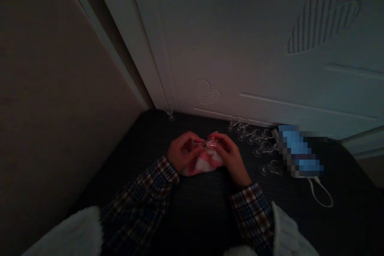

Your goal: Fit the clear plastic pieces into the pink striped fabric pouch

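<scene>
Between my two hands lies a small clear stemmed glass [205, 144], tipped on its side with its foot to the left and its bowl to the right. My left hand [183, 153] is closed round the foot end. The bowl end is gripped by my right hand [226, 151], fingers curled about it. Under the glass bunches a red and white cloth [202, 163], its lower edge hanging close to the dark tabletop. Parts of the fingers are hidden behind the glass and cloth.
Several similar small glasses [247, 132] stand at the right along the panel, and one lone glass [169, 112] is at the back left. A blurred-out device [300, 154] with a white cable [325, 203] sits at the right. A white panel with hearts [208, 92] bounds the dark table [132, 156].
</scene>
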Tool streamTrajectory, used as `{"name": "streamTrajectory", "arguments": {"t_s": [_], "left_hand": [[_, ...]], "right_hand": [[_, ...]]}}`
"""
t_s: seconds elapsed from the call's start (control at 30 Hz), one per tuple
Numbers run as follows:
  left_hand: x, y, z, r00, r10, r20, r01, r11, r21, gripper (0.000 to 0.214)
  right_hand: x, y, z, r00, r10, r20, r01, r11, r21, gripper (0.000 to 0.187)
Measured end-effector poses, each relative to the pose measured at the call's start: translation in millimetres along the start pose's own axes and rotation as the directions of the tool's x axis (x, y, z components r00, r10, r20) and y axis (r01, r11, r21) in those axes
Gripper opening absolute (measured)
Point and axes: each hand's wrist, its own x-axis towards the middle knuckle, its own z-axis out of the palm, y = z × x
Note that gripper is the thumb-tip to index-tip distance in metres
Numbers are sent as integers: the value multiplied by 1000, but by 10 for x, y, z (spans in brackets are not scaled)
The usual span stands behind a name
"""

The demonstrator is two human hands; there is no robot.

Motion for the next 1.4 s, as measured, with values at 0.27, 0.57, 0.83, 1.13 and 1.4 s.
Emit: {"name": "streamTrajectory", "arguments": {"t_s": [0.27,0.57,0.83,1.13,1.4], "left_hand": [[10,25,13,994,-102,-39,103,994,39,16],[29,-21,3,976,-172,-135,163,984,-75,20],[47,0,37,962,-242,-128,219,961,-169,21],[2,-4,30,987,-110,-113,112,994,10,20],[72,-10,25,952,-302,-47,282,928,-242,20]], "right_hand": [[3,36,-6,994,-25,-106,18,998,-62,17],[-29,-77,13,954,-301,3,287,908,-305,16],[-76,-69,75,919,-392,-50,330,830,-449,21],[-10,-19,17,939,-342,-39,299,866,-401,11],[-70,-64,88,919,-394,-12,344,816,-464,17]]}}
